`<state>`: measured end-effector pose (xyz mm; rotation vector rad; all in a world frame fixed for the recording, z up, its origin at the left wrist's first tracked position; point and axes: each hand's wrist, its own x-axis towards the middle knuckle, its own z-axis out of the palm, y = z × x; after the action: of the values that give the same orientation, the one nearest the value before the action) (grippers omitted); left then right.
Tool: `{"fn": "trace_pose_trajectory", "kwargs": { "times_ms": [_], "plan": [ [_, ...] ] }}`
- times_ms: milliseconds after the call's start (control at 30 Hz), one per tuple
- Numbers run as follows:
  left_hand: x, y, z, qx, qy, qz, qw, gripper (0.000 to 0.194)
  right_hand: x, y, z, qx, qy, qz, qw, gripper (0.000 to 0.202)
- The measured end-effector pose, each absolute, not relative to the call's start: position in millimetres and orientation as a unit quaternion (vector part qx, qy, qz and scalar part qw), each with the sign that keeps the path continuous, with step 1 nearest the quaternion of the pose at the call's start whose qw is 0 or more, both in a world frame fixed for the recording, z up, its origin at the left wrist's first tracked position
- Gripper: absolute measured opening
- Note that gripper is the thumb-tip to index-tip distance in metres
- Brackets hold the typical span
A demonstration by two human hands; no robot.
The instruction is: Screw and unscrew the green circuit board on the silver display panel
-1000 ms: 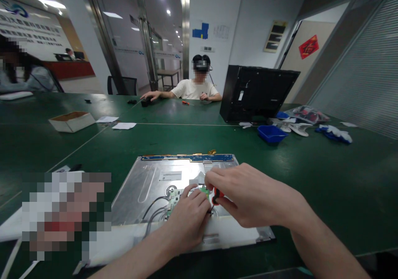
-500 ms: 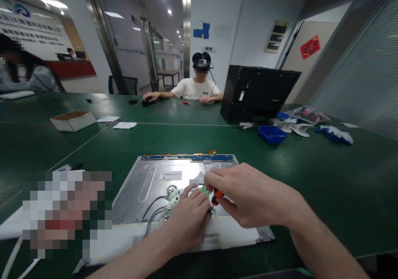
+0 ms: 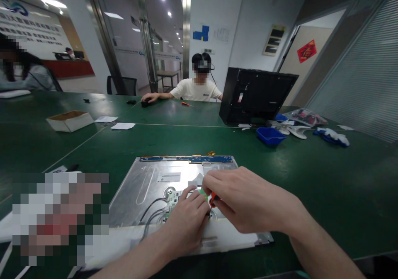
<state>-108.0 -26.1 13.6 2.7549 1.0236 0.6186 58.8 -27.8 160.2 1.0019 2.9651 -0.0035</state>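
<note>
A flat metal-backed display panel [image 3: 130,196] lies on the table before me, with a small green circuit board [image 3: 171,204] and dark cables on its back. My right hand [image 3: 242,198] is closed on a screwdriver [image 3: 214,199] with a red and black handle, its tip pointing down at the board's right side. My left hand [image 3: 189,217] rests over the board, fingers curled, its thumb side close to the screwdriver's tip. Whatever its fingertips hold, if anything, is hidden. A blue circuit strip [image 3: 192,159] runs along the panel's far edge.
A black monitor [image 3: 258,96] stands at the back right, near a blue tray [image 3: 270,136] and gloves [image 3: 332,137]. A white box [image 3: 70,121] and papers [image 3: 123,126] lie at left. Across the table sits a person [image 3: 199,89], with another screwdriver [image 3: 185,104] nearby.
The view has shifted slightly. My right hand stays on the screwdriver, its wrist turned a little; my left hand stays in place. The person opposite has drawn one hand back out of sight.
</note>
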Motion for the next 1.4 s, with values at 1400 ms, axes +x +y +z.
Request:
{"fn": "trace_pose_trajectory", "kwargs": {
  "times_ms": [1400],
  "plan": [
    [-108.0,-25.9,13.7,0.914,0.345,0.198,0.076,0.017,60.2,-36.5,155.3,0.344,0.939,0.020,-0.017,0.012]
  ]
}}
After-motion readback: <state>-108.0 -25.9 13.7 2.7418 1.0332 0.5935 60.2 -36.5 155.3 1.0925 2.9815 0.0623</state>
